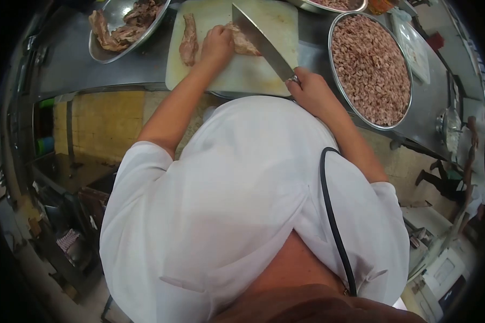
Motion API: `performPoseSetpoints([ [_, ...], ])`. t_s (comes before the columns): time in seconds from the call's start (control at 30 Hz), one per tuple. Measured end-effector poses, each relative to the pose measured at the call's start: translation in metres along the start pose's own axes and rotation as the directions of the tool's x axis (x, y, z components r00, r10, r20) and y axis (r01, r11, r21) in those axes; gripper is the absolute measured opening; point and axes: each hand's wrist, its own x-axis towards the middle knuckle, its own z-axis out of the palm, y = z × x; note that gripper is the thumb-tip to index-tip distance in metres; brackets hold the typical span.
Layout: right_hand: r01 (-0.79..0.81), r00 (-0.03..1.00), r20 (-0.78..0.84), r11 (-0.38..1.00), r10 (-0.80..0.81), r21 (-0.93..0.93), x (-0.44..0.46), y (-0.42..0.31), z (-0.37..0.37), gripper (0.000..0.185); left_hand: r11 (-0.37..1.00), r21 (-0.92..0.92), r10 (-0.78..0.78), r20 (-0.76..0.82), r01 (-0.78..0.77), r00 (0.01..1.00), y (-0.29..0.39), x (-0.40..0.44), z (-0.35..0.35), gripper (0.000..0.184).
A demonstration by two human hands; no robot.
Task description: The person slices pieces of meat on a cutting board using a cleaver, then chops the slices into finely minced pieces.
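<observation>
A large broad-bladed knife (265,46) is gripped by its handle in my right hand (311,92), at the right front of the white cutting board (275,16). The blade points up and to the left, over the right side of a piece of meat (244,44). My left hand (219,47) is closed over the left end of that piece, its fingers curled and partly hiding it. Another long strip of meat (189,42) lies on the board to the left of my left hand. Whether the blade's edge touches the meat, I cannot tell.
An oval metal tray (333,81) heaped with chopped meat (371,67) stands right of the board. At the left, a metal bowl (103,56) holds larger meat pieces (125,33). Behind are another tray (307,5) and a clear plastic bag (412,46). The steel table's front edge (108,86) runs before me.
</observation>
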Motion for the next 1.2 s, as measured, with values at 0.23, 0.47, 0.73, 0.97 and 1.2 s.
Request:
performPoseSetpoints([
  [0.23, -0.072, 0.992, 0.100, 0.993, 0.081, -0.091, 0.028, -0.021, -0.003, 0.027, 0.998, -0.044, -0.041, 0.027, 0.042, 0.999, -0.013, -0.003, 0.015, 0.009],
  [0.47, -0.052, 0.991, 0.113, 0.987, 0.069, -0.149, 0.085, -0.005, 0.013, 0.027, 0.992, -0.120, -0.029, -0.010, 0.028, 1.000, -0.018, -0.003, 0.017, 0.010],
  [0.73, -0.100, 0.989, 0.100, 0.991, 0.108, -0.084, 0.121, -0.043, 0.025, 0.028, 0.998, -0.033, -0.056, 0.095, 0.059, 0.994, -0.011, 0.007, 0.006, 0.022],
  [0.97, -0.040, 0.996, 0.071, 0.981, 0.055, -0.192, 0.034, -0.036, -0.004, 0.028, 0.997, 0.061, -0.065, 0.213, 0.053, 0.975, -0.007, 0.016, 0.004, 0.024],
  [1.2, -0.059, 0.986, 0.138, 0.974, 0.091, -0.217, 0.051, -0.037, 0.002, 0.028, 0.998, 0.055, -0.021, 0.150, 0.012, 0.988, -0.015, 0.010, 0.015, 0.022],
])
